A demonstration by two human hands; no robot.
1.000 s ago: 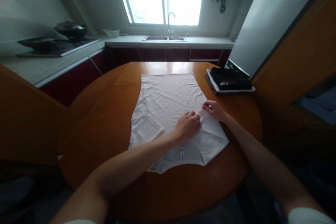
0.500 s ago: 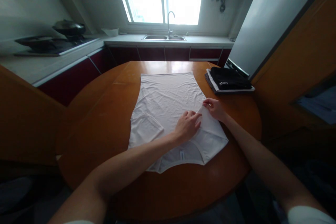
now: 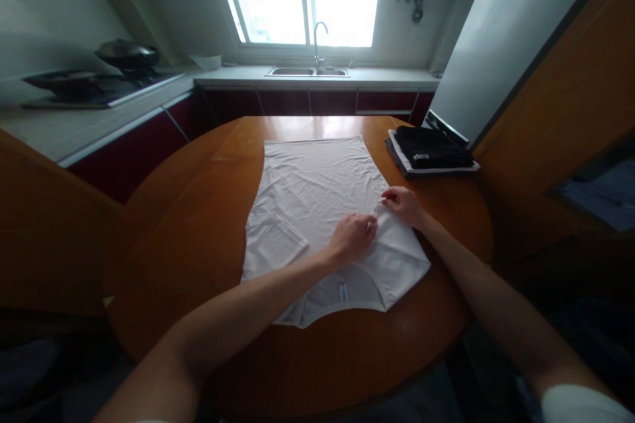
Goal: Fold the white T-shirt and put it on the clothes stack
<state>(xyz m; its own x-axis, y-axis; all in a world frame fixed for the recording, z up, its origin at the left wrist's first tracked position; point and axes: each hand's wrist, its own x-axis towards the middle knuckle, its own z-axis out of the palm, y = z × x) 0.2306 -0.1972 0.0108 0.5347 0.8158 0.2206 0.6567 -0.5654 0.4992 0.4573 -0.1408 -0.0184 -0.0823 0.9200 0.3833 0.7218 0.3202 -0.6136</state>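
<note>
A white T-shirt (image 3: 317,178) lies spread on the round wooden table, its neckline towards me and its hem at the far side. The left sleeve is folded in over the body. On the right, the other sleeve (image 3: 397,251) is also turned inwards. My left hand (image 3: 353,238) rests on the shirt with its fingers curled at this sleeve's edge; the fingertips are partly hidden. At the shirt's right side edge, my right hand (image 3: 404,205) pinches the cloth between thumb and fingers. A small label (image 3: 343,292) shows inside the collar.
A stack of folded clothes, a black garment (image 3: 434,147) on top, sits at the table's (image 3: 163,225) far right. Beyond are a counter with a sink (image 3: 307,71) and, at left, a stove with a lidded pan (image 3: 126,54). A tall grey fridge (image 3: 476,46) stands behind the stack.
The fingers of my left hand have curled in at the sleeve's edge, where they were stretched out before. My right hand stays at the shirt's side edge.
</note>
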